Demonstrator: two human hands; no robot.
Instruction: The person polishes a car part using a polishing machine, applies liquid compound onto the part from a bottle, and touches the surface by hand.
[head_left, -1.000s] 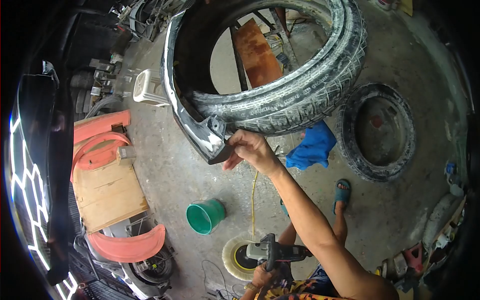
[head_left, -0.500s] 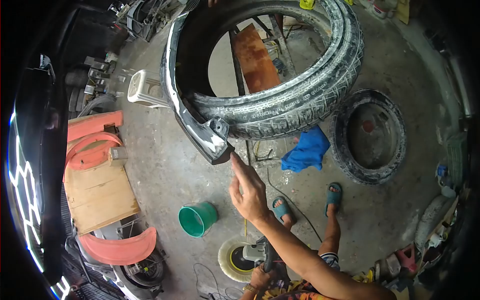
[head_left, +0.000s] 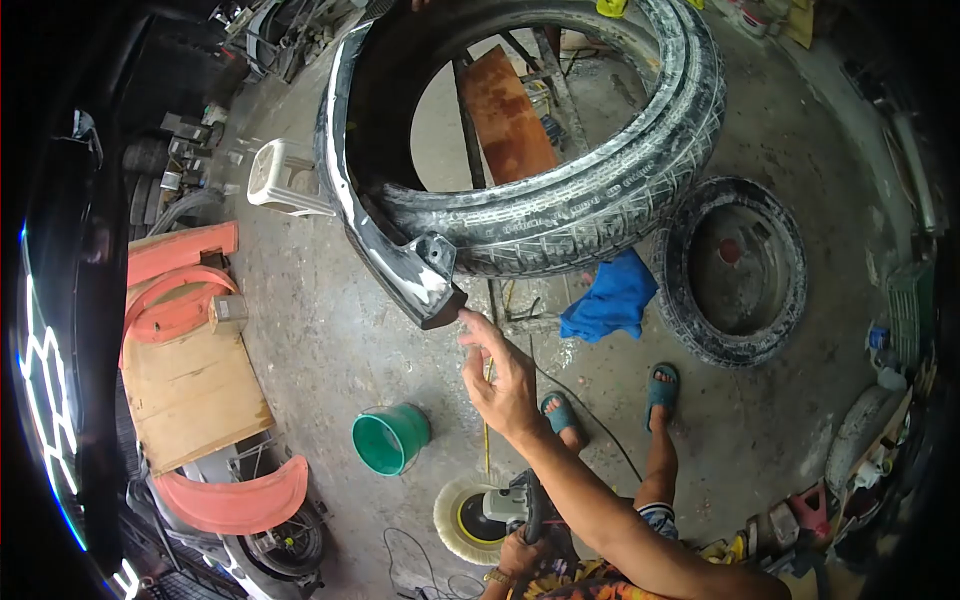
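My right hand (head_left: pixel 503 383) has its fingers apart, with a fingertip at the lower dark corner of a curved black panel (head_left: pixel 385 262) with white patches; whether it touches is unclear. The panel lies along the left side of a large dusty tyre (head_left: pixel 560 225). Near the bottom, my left hand (head_left: pixel 522 552) grips the handle of a polisher (head_left: pixel 510 503) with a round pale woolly pad (head_left: pixel 455 520). A blue cloth (head_left: pixel 612 298) hangs below the tyre.
A second tyre (head_left: pixel 683 315) lies on the floor at right. A green bucket (head_left: pixel 391 438), a white stool (head_left: pixel 265 178), a wooden board (head_left: pixel 195 395) and red curved parts (head_left: pixel 240 497) are at left. A cable crosses the floor near my sandalled feet. Fingertips show at the top edge.
My right hand has come off the panel's corner, moved slightly down and opened its fingers. My left hand still holds the polisher. The view has shifted a little, showing both feet.
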